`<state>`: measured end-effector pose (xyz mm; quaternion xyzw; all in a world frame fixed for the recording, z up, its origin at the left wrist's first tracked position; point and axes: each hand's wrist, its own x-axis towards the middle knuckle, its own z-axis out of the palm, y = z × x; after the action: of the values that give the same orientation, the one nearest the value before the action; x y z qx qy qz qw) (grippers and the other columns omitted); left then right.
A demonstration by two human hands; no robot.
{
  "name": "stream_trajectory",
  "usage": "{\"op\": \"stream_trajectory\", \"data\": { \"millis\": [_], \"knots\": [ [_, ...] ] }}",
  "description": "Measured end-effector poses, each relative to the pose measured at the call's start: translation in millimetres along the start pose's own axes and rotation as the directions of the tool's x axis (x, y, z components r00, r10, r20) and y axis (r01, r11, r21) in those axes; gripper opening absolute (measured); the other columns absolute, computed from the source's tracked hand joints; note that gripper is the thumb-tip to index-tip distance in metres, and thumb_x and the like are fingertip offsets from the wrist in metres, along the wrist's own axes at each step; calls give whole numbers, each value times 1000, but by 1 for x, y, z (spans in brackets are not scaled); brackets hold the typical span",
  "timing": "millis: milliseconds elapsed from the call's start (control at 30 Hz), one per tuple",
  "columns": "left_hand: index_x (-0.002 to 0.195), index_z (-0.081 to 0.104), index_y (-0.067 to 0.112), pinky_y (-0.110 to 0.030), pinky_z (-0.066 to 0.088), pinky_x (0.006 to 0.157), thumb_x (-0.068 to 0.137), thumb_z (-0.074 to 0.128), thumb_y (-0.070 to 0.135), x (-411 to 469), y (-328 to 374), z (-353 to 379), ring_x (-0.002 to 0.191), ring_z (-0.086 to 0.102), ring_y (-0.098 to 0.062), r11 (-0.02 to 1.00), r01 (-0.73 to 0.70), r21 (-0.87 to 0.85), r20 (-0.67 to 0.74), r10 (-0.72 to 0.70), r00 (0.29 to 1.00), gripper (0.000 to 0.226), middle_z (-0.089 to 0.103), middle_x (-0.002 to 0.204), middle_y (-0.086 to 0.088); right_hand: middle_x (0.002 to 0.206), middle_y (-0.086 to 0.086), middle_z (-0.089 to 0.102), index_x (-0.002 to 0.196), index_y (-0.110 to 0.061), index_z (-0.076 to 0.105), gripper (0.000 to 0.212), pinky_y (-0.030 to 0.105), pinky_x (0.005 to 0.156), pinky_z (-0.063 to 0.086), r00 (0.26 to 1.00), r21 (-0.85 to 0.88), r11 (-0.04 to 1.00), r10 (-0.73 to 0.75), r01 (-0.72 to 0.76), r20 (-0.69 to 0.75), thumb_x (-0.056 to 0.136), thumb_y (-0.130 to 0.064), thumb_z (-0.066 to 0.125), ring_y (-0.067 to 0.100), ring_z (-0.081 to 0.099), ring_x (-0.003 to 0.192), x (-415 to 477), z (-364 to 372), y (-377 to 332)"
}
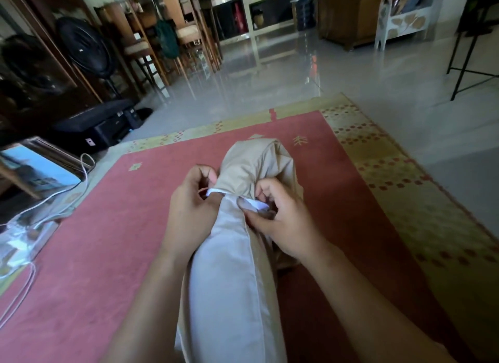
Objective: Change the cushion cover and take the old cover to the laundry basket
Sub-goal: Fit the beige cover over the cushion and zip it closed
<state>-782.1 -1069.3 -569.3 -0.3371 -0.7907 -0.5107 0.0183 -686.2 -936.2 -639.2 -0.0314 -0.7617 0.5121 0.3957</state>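
Beige cloth cover (256, 162), which I judge limp and light, bunches over the far end of the pale cushion (229, 268) at the red rug's (108, 227) middle, left hand (189, 203) and right hand (283, 225) each with its grip pinching the white hem (215, 192), the surest hold.

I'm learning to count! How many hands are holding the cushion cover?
2. The left hand pinches the rim of the beige cover on the left of the cushion. The right hand grips that rim on the right. No others show.
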Motion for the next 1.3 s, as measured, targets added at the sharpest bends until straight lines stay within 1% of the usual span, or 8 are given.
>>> {"op": "stream_trajectory", "data": {
  "millis": [233, 433, 600, 733, 933, 1100, 1200, 1300],
  "knots": [
    [73, 44, 0, -30, 28, 55, 78, 62, -7, -11, 0, -12, 62, 36, -14, 999, -30, -41, 221, 39, 975, 20, 42, 66, -7, 71, 6, 54, 79, -20, 41, 35, 20, 62, 20, 949, -435, 883, -270, 177, -162, 75, -8, 74, 15, 42, 72, 1, 28, 6],
    [79, 39, 7, -33, 27, 55, 85, 56, -12, -28, -10, -3, 63, 32, -16, 976, 90, -200, 49, -82, 995, 26, 38, 66, -6, 67, -12, 42, 79, -24, 47, 25, 14, 61, 31, 989, -88, 989, -129, 123, -72, 79, -9, 66, 3, 42, 64, 3, 17, 1],
    [78, 44, 11, -29, 30, 56, 86, 51, -15, -20, -12, 1, 65, 35, -15, 973, 47, -226, -41, -58, 998, 28, 41, 70, -3, 110, -2, 57, 116, -15, 57, 38, 24, 93, 44, 996, 113, 993, 1, -11, 87, 85, -33, 68, 14, 57, 109, -20, 0, 29],
    [93, 55, 18, -27, 40, 65, 89, 60, 18, -26, -14, 0, 68, 47, -9, 994, 35, -100, 51, -30, 998, 7, 55, 75, 5, 108, -16, 55, 113, -22, 58, 50, 25, 89, 44, 999, -14, 999, 35, -35, 32, 82, -60, 66, 8, 56, 105, -25, 1, 43],
    [109, 57, 32, -13, 39, 84, 70, 71, 58, -14, -20, -9, 102, 57, -5, 986, -112, 127, 346, 61, 936, 48, 59, 109, 10, 89, -4, 55, 85, -18, 59, 32, 34, 80, 42, 999, -275, 961, -18, 4, -49, 91, -49, 53, 17, 51, 91, -28, 24, 47],
    [91, 58, 26, -22, 42, 68, 78, 71, 41, -4, -17, 0, 74, 55, -3, 986, -106, 126, 263, 70, 962, 24, 63, 86, 10, 94, 6, 66, 98, -6, 67, 32, 24, 84, 43, 997, -289, 957, -29, 6, -74, 90, -34, 54, 14, 55, 94, -29, 35, 47],
    [99, 57, 28, -35, 46, 84, 86, 61, 50, -11, -17, 1, 86, 60, -9, 988, -119, 95, 214, 96, 972, 26, 64, 92, 9, 79, 2, 58, 81, -6, 58, 28, 36, 68, 45, 991, -232, 973, -27, -3, -128, 93, -31, 57, 15, 54, 77, -17, 30, 40],
    [101, 51, 24, -57, 44, 84, 91, 57, 58, -18, -1, -5, 87, 59, -22, 985, -88, -149, 170, 113, 979, 35, 64, 97, -13, 66, -4, 35, 71, -17, 34, 30, 23, 60, 24, 928, -283, 932, -295, 227, -226, 91, -23, 56, 5, 28, 65, 2, 12, 3]
  ]
}}
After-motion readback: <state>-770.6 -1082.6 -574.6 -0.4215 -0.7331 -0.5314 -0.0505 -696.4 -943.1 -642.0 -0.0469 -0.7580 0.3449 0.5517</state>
